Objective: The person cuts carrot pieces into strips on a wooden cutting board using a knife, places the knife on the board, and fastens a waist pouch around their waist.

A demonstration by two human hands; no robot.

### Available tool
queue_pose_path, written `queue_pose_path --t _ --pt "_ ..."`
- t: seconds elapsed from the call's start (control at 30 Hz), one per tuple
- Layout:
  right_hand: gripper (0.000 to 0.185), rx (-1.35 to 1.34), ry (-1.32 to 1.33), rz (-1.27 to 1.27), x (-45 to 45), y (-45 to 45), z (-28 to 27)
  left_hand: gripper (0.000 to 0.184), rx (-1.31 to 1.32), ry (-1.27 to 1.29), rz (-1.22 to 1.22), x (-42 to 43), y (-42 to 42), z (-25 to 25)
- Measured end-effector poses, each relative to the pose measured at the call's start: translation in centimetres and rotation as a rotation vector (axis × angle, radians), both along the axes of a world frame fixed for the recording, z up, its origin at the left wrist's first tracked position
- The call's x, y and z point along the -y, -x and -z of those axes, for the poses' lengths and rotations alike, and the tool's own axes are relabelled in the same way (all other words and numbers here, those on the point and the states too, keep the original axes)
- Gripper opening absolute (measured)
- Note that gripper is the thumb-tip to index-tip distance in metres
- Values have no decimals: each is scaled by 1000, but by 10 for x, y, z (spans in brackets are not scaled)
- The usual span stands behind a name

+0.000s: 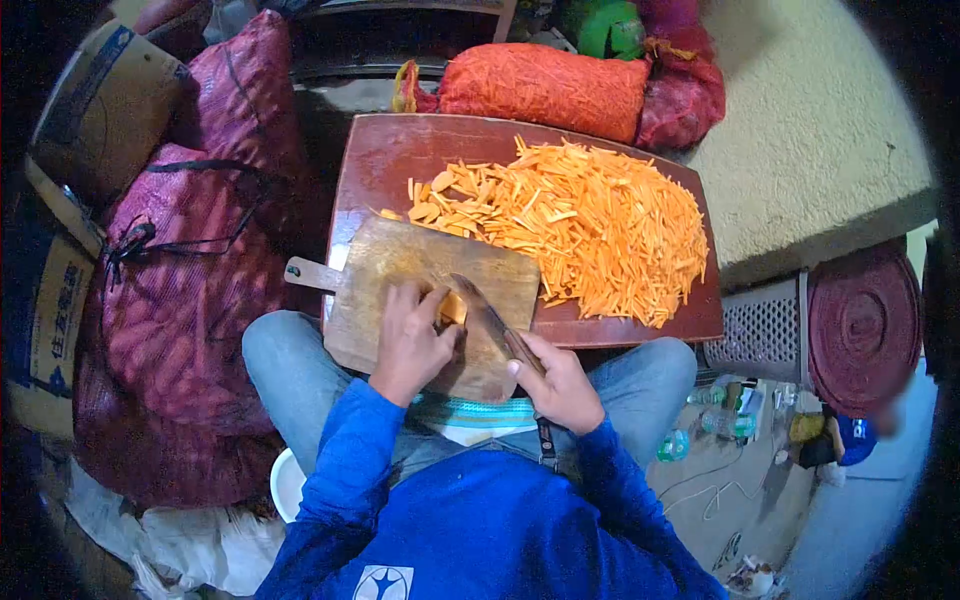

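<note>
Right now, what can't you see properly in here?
In the head view:
Orange piece: partly hidden by the left hand.
White container: partly hidden by the left sleeve.
Green thing: cut off at the top edge.
Bottles: too small for reading labels.

You're in a makeshift vegetable-prep spot doubling as storage; can't tell if it's home or shop. Evidence: centre, low table with a big pile of cut orange strips, plus a wooden cutting board and knife in front of you. Left side: bulging red mesh sacks, with cardboard boxes at the far left edge. Top centre: mesh bag packed with orange stuff. Upper right: rough plaster ledge. Right: grey perforated crate. Lower right: plastic bottles and cables on your floor.
</note>
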State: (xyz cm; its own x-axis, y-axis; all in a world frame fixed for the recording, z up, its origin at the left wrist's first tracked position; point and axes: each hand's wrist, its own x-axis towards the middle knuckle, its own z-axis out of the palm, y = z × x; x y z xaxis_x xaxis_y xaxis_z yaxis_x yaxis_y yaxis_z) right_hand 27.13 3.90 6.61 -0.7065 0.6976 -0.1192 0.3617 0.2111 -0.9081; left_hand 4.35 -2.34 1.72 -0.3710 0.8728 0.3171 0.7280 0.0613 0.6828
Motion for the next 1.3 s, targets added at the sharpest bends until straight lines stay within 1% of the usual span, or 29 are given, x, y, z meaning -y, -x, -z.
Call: queue_pose_path --t 0.07,0.23,0.3,0.37,0.43,0.5,0.6,0.7,0.73,0.8,0.87,0.93,1.0,1.07,1.1,1.13,1.2,1.3 --pt "40 83 59 21 2 -2 -5 49 -117 91 21 2 -3 0" --pt "42 87 86 31 12 -10 -9 44 -74 61 59 -1 -2 7" --pt "42 76 96 38 17 -16 -9 40 -58 8 82 -1 -1 7" --pt "43 15 125 29 22 -21 -8 38 -54 22 89 0 0 4" --pt "44 24 144 24 29 -24 -10 37 -51 37 92 1 2 4" --pt "45 33 162 14 30 -23 -11 34 -35 -19 139 1 5 7" --pt "46 70 110 -3 32 -27 -14 29 -64 36 132 0 4 8" --pt "43 -7 59 61 24 -22 -21 26 -115 24 158 -1 3 5" --pt "43 1 63 58 18 -18 -19 26 -107 27 155 1 1 4" --pt "41 4 -26 17 7 -9 -12 26 -125 83 127 0 -4 -2" --pt "39 1 -25 9 8 -5 -11 26 -141 68 106 -2 -7 3" --pt "38 24 72 -14 10 -5 -10 27 -157 53 87 -3 -5 4" --pt "39 38 39 -21 13 -6 -4 26 -194 -15 163 -2 0 2" --pt "40 1 21 -13 16 -9 1 23 -201 -10 189 0 2 3" --pt "42 68 34 -22 15 -11 4 21 -223 -3 208 0 3 3" --pt "42 73 32 -21 15 -13 4 21 -218 -6 208 -1 4 4" --pt "45 148 21 -18 15 -12 2 21 -287 71 239 1 6 5" --pt "48 105 -37 -20 17 -6 -4 25 -320 98 248 2 6 5"
